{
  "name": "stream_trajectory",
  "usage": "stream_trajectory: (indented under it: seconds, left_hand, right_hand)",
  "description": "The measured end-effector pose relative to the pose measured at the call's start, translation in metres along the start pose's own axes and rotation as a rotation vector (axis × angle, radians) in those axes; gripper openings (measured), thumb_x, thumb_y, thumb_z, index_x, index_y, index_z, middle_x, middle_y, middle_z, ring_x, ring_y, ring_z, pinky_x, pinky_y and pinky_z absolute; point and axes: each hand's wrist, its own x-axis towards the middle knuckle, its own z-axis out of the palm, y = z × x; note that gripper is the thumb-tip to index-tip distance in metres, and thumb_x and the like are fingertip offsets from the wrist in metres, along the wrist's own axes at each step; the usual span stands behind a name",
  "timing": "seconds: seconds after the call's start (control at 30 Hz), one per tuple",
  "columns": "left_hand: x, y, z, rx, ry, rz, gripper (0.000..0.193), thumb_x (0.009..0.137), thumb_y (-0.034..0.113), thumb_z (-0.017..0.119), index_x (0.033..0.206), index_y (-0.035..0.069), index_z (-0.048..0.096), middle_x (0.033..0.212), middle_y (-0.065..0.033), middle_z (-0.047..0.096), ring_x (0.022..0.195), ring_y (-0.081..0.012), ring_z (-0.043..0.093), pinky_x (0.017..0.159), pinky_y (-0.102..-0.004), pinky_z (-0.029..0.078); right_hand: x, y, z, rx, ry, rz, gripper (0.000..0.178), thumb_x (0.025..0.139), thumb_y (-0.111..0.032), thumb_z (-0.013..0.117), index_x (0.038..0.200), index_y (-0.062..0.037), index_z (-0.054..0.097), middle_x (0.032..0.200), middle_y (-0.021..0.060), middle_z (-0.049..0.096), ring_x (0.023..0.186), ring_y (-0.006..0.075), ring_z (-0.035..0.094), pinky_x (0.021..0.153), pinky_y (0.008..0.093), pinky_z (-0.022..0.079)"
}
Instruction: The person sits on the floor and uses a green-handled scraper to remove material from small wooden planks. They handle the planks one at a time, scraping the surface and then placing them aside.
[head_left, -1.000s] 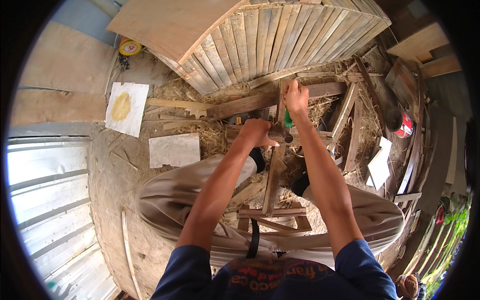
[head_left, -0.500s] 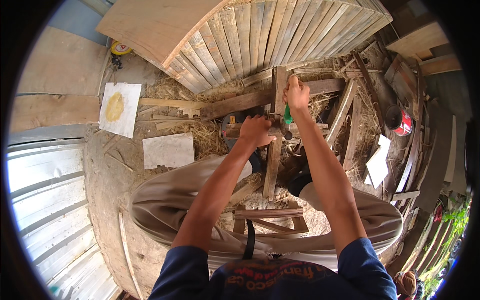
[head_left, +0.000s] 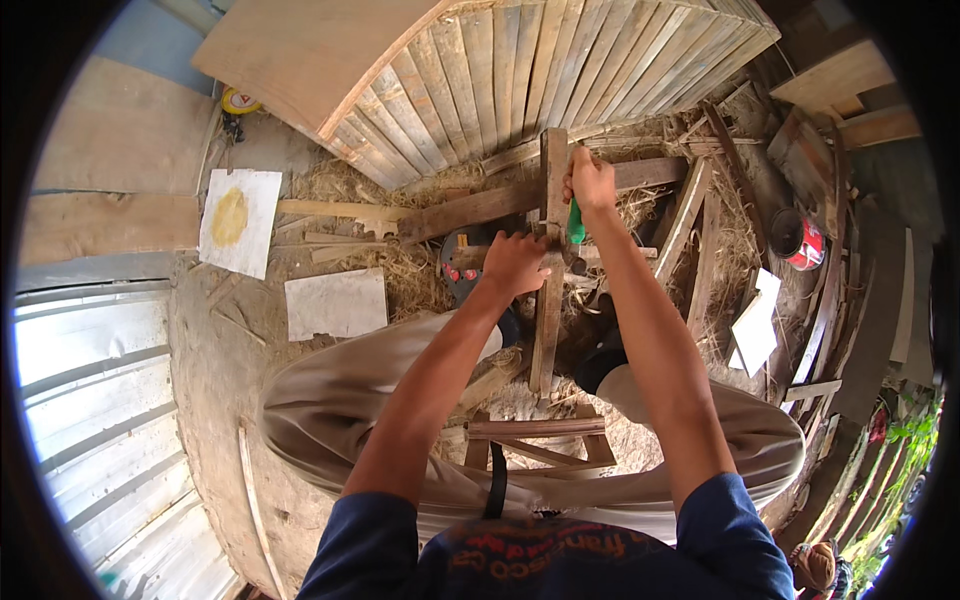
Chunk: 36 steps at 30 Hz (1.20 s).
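My right hand (head_left: 589, 182) is closed in a fist around a tool with a green handle (head_left: 576, 222); the handle shows below the fist, and its working end cannot be made out. A long upright wooden bar (head_left: 553, 190) stands just left of this fist. My left hand (head_left: 516, 262) lies lower and to the left, its fingers wrapped over a short wooden piece (head_left: 468, 255) that crosses the long bar. Part of that piece is hidden under the hand. A dark, rounded end (head_left: 577, 266) shows right of the crossing.
A slatted wooden panel (head_left: 500, 80) rises at the far side. White sheets (head_left: 335, 302) lie left, one with a yellow stain (head_left: 230, 215). A red can (head_left: 800, 240) stands right, among loose boards (head_left: 685, 220). A low wooden stool (head_left: 540, 428) sits between my legs.
The short wooden piece under my left hand has shifted slightly up, and red spots beneath it now show. My right hand with the green-handled tool has moved slightly left.
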Motion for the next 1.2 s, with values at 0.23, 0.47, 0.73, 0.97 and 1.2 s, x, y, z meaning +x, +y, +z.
stream_trajectory:
  seconds: [0.23,0.47,0.73,0.97,1.2]
  left_hand:
    - [-0.001,-0.002,-0.002,0.040,0.004,0.011,0.052,0.081,0.046,0.072,0.121,0.014,0.063,0.102,-0.0081,0.070,0.105,-0.0257,0.066,0.092,-0.0441,0.044]
    - [-0.002,-0.010,-0.011,0.054,0.065,0.020,0.047,0.080,0.046,0.073,0.111,0.012,0.066,0.100,-0.0068,0.070,0.102,-0.0238,0.066,0.093,-0.0424,0.043]
    - [-0.001,-0.012,0.000,0.051,0.146,-0.026,0.043,0.075,0.043,0.078,0.105,0.014,0.067,0.097,-0.0053,0.070,0.100,-0.0235,0.066,0.091,-0.0442,0.041]
    - [0.001,-0.002,0.008,0.036,0.191,-0.090,0.043,0.071,0.039,0.081,0.106,0.017,0.069,0.096,-0.0045,0.070,0.098,-0.0235,0.065,0.091,-0.0447,0.039]
    - [-0.007,0.001,0.011,0.053,0.204,-0.035,0.046,0.071,0.039,0.081,0.107,0.013,0.068,0.096,-0.0036,0.070,0.100,-0.0225,0.065,0.091,-0.0447,0.039]
  right_hand:
    - [0.002,-0.013,0.003,0.029,-0.098,0.170,0.032,0.093,-0.028,0.049,0.070,-0.0057,0.047,0.055,0.0033,0.042,0.046,0.0149,0.040,0.047,0.0359,0.036]
    - [0.011,-0.018,0.012,-0.012,-0.139,0.263,0.032,0.093,-0.030,0.046,0.072,-0.0066,0.045,0.055,0.0030,0.040,0.047,0.0158,0.040,0.047,0.0363,0.036]
    - [0.019,-0.002,0.016,0.012,0.023,0.190,0.034,0.094,-0.032,0.048,0.072,-0.0054,0.046,0.057,0.0031,0.043,0.047,0.0146,0.040,0.046,0.0344,0.035]
    - [0.014,0.010,0.007,0.092,0.030,-0.049,0.034,0.092,-0.031,0.052,0.072,-0.0045,0.047,0.058,0.0045,0.047,0.046,0.0142,0.043,0.045,0.0333,0.035]
    - [0.013,-0.002,0.002,0.098,0.098,0.153,0.033,0.089,-0.031,0.054,0.072,-0.0044,0.047,0.057,0.0042,0.046,0.046,0.0152,0.044,0.046,0.0348,0.036]
